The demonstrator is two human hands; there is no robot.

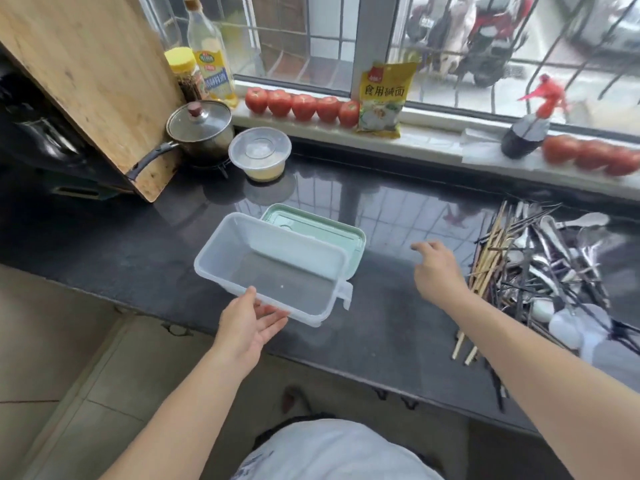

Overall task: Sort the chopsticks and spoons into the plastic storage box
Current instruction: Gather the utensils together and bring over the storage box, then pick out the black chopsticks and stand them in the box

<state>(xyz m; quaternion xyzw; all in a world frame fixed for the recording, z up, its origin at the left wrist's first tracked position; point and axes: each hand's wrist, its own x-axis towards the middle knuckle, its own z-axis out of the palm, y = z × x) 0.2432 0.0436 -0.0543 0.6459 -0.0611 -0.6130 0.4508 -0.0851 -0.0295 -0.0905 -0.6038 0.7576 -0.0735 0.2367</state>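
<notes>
A clear plastic storage box [221, 247] with nothing inside sits tilted on the dark counter, its far side resting on a pale green lid [325, 233]. My left hand [247, 322] holds the box's near rim, thumb over the edge and fingers underneath. My right hand [437, 270] hovers above the counter between the box and the cutlery, fingers loosely bent and holding nothing. To the right lies a mixed pile: wooden chopsticks [491, 258], dark chopsticks, metal spoons [550, 237] and white spoons [568, 323].
A lidded pot [201, 128] and a round plastic tub [259, 154] stand at the back left beside a leaning wooden cutting board [90, 77]. Tomatoes [301, 105], bottles, a yellow bag [382, 95] and a spray bottle [526, 133] line the windowsill. The counter's front edge runs below my hands.
</notes>
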